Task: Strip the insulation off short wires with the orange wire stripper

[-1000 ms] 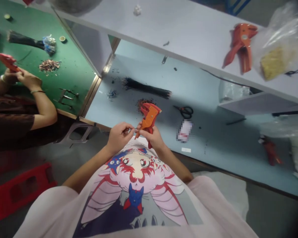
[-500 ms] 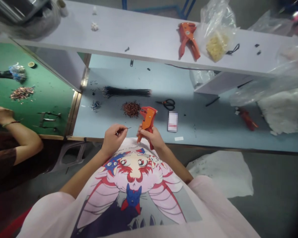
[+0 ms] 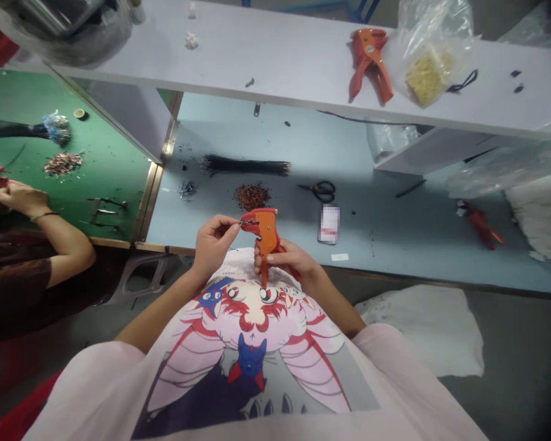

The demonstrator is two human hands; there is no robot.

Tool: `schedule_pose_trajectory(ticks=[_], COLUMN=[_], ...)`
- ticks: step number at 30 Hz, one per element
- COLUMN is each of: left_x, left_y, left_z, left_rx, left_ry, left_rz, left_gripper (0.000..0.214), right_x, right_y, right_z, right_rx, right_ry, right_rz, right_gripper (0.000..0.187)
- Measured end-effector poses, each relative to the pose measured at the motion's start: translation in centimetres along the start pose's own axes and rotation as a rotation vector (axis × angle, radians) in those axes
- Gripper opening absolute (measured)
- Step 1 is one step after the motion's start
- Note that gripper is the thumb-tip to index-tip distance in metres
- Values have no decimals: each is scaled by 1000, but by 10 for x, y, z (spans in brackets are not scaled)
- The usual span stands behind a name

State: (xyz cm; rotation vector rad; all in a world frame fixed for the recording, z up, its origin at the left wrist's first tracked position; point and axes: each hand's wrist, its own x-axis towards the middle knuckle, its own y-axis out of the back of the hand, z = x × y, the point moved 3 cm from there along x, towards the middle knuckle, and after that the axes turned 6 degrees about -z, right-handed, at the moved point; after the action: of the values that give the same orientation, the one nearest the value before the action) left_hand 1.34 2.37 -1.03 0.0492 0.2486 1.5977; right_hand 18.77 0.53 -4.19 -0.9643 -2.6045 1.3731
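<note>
In the head view, we find the left hand [image 3: 213, 244] at centre frame, its fingers [image 3: 232, 225] pinched closed on a thin wire [image 3: 247, 222]. The wire's end sits at the head of an orange wire stripper [image 3: 267, 236]. The fingers [image 3: 275, 260] of the right hand [image 3: 287, 262] are closed around the tool's handles, which stand upright just above the printed shirt [image 3: 252, 318]. We cannot confirm at this resolution whether the wire is seated in the tool's head.

On the pale blue tabletop [image 3: 371, 257], above the hands, we record a long bundle of black wires [image 3: 245, 165] and a heap of reddish-brown clippings [image 3: 251, 196]. The bundle is the larger quantity. Scissors [image 3: 322, 192] and a blurred card [image 3: 329, 224] lie to the right. A second orange wire stripper [image 3: 370, 64] and a plastic bag [image 3: 429, 55] rest on the shelf [image 3: 303, 67] at upper right. At left of frame, a co-worker's hands [image 3: 16, 197] work over a green tabletop [image 3: 105, 153].
</note>
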Motion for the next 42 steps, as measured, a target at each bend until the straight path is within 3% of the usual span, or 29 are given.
schedule_pose_trajectory(ticks=[10, 24, 42], left_x=[-1, -5, -3], left_y=[-3, 1, 6], left_z=[4, 11, 6], left_rx=[74, 356, 439], left_ry=[-49, -262, -256], left_rz=[0, 52, 38], left_gripper=[12, 7, 5], right_x=[-6, -6, 0], right_y=[1, 0, -2], right_z=[3, 3, 3], right_rx=[-27, -62, -57], right_ry=[8, 30, 19], right_rz=[18, 18, -40], right_gripper=[34, 34, 32])
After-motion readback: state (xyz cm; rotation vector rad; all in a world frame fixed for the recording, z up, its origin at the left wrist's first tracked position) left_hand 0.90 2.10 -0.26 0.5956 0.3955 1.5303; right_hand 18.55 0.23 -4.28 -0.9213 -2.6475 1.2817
